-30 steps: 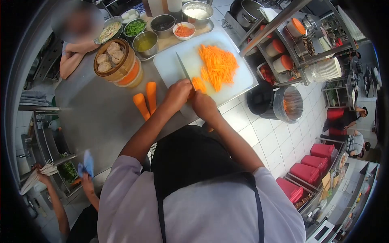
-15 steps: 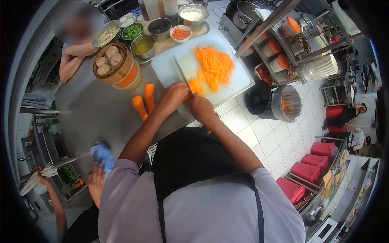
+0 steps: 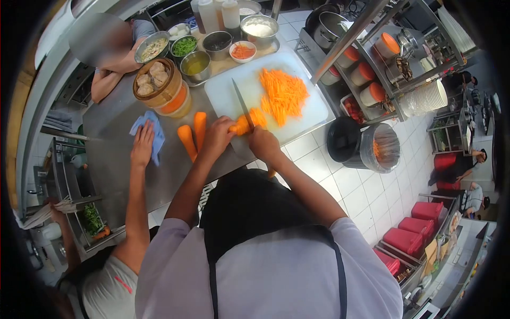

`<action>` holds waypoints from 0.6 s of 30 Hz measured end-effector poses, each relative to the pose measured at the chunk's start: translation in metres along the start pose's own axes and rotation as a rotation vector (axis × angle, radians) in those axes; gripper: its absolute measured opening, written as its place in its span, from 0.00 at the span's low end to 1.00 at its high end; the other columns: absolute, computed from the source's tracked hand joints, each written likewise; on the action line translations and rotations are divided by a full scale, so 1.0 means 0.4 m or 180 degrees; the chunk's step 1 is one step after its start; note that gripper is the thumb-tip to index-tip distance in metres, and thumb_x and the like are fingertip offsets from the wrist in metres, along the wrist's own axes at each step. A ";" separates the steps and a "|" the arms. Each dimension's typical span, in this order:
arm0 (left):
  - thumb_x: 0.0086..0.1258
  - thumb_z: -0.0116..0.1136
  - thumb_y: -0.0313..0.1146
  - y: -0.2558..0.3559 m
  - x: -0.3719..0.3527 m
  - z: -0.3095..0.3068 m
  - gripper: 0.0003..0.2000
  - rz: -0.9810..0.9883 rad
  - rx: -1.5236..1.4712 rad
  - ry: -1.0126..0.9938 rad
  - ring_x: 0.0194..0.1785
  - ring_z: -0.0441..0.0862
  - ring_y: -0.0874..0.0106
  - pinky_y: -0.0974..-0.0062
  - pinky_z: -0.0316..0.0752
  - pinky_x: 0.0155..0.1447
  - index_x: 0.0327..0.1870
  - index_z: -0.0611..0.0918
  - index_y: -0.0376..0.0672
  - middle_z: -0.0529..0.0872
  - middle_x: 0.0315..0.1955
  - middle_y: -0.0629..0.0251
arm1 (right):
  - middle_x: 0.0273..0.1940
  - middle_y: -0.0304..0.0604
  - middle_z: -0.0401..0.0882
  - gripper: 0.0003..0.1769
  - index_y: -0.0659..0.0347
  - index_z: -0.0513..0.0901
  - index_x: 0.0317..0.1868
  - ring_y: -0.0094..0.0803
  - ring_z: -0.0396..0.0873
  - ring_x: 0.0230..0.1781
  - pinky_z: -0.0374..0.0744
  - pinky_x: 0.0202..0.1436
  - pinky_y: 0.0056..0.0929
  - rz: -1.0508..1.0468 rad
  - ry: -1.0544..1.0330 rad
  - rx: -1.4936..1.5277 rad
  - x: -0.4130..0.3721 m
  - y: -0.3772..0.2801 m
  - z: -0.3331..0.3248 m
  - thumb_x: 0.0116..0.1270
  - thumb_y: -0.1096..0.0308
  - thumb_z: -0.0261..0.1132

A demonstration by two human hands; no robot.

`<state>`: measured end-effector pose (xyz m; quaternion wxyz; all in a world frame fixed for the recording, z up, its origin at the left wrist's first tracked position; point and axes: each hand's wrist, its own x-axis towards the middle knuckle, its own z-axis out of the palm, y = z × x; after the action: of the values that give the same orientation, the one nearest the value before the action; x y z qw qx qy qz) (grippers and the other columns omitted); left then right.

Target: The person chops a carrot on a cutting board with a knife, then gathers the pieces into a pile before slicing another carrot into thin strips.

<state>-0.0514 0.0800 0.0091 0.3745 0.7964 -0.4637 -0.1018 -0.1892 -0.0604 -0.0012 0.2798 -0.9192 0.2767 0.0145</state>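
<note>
1. Between the fingers of the left hand and the right hand: no passage. The knife and the gripped carrot piece fill the gap.
2. Left of the fingers: two whole carrots lie just beside. Farther left, a co-worker's hand rests on a blue cloth.
3. Ahead of the fingers: carrot strips cover the middle of the cutting board. Bare board is free left of the blade.
4. Ahead-left: a bamboo steamer blocks the counter.
5. Right of the fingers: the board edge, then open floor.
</note>
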 end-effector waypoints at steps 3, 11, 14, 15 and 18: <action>0.60 0.73 0.22 0.024 0.000 0.000 0.15 0.0138 0.0468 -0.0059 0.52 0.88 0.56 0.63 0.83 0.57 0.49 0.89 0.35 0.89 0.47 0.56 | 0.36 0.65 0.88 0.12 0.71 0.79 0.45 0.58 0.90 0.39 0.88 0.45 0.51 0.0010 -0.0103 -0.0011 0.003 -0.007 -0.008 0.73 0.67 0.58; 0.62 0.74 0.21 -0.001 -0.020 0.050 0.14 -0.0441 -0.0381 0.0393 0.47 0.88 0.59 0.65 0.84 0.51 0.49 0.88 0.37 0.88 0.44 0.56 | 0.38 0.64 0.89 0.14 0.71 0.80 0.47 0.56 0.91 0.42 0.88 0.47 0.49 0.0010 -0.0145 0.0024 0.007 0.001 -0.007 0.74 0.66 0.57; 0.61 0.75 0.20 -0.007 -0.026 0.062 0.13 -0.0326 -0.0361 0.0426 0.45 0.89 0.66 0.70 0.86 0.49 0.48 0.89 0.36 0.88 0.44 0.60 | 0.39 0.64 0.88 0.17 0.71 0.82 0.48 0.58 0.90 0.43 0.87 0.49 0.52 0.0038 -0.0162 0.0107 0.009 0.006 -0.003 0.75 0.62 0.59; 0.61 0.75 0.19 -0.005 -0.026 0.062 0.13 -0.0241 -0.0330 0.0415 0.44 0.89 0.69 0.72 0.87 0.48 0.47 0.89 0.37 0.88 0.44 0.61 | 0.40 0.64 0.89 0.17 0.70 0.82 0.49 0.58 0.90 0.43 0.87 0.49 0.52 0.0045 -0.0187 0.0079 0.013 0.007 0.002 0.75 0.62 0.58; 0.62 0.75 0.20 -0.008 -0.022 0.055 0.13 -0.0228 -0.0376 0.0319 0.44 0.89 0.68 0.72 0.87 0.47 0.47 0.89 0.37 0.88 0.46 0.60 | 0.42 0.64 0.89 0.18 0.70 0.82 0.49 0.58 0.90 0.44 0.87 0.49 0.51 0.0094 -0.0218 0.0044 0.015 0.007 0.014 0.75 0.61 0.59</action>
<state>-0.0651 0.0769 -0.0102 0.4398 0.7931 -0.4088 -0.1024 -0.1848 -0.0623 -0.0083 0.2952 -0.9120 0.2806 0.0481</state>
